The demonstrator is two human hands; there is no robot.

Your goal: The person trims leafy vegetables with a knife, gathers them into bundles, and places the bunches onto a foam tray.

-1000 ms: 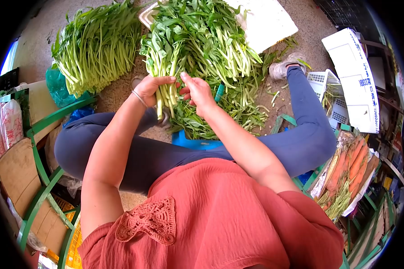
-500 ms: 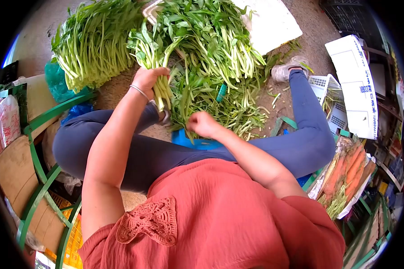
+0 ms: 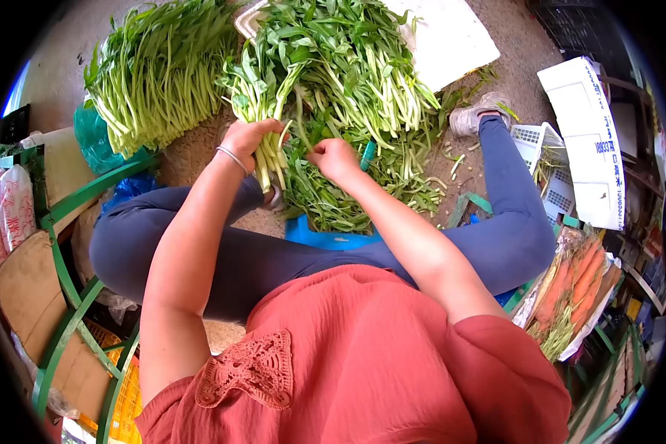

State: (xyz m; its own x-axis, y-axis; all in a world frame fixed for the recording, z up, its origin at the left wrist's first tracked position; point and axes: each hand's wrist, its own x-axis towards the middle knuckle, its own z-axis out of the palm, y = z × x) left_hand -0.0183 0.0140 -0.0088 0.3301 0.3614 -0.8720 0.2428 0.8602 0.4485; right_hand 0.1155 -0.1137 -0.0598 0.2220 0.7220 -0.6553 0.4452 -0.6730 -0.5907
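A bunch of green leafy stems (image 3: 271, 157) is gripped in my left hand (image 3: 246, 142), leaves upward and pale stem ends pointing down. Just to its right, my right hand (image 3: 336, 160) has its fingers pinched by a thin green stem (image 3: 302, 129); whether it grips that stem I cannot make out. A large heap of the same greens (image 3: 370, 74) lies beyond my hands. Loose leaves (image 3: 333, 203) are piled below and around my right hand, over a blue container (image 3: 325, 234). A teal object (image 3: 368, 155) shows among the leaves.
Another big stack of greens (image 3: 159, 78) lies at the upper left beside a teal bag (image 3: 96, 140). A white board (image 3: 451, 41) is at the top. On the right are a white basket (image 3: 527, 140), a white box panel (image 3: 586, 140) and wrapped carrots (image 3: 570, 281). Green metal frames flank both sides.
My left hand moved left with its bunch and shifted slightly back. My right hand dropped toward the loose leaves, then rose again with its fingers pinched.
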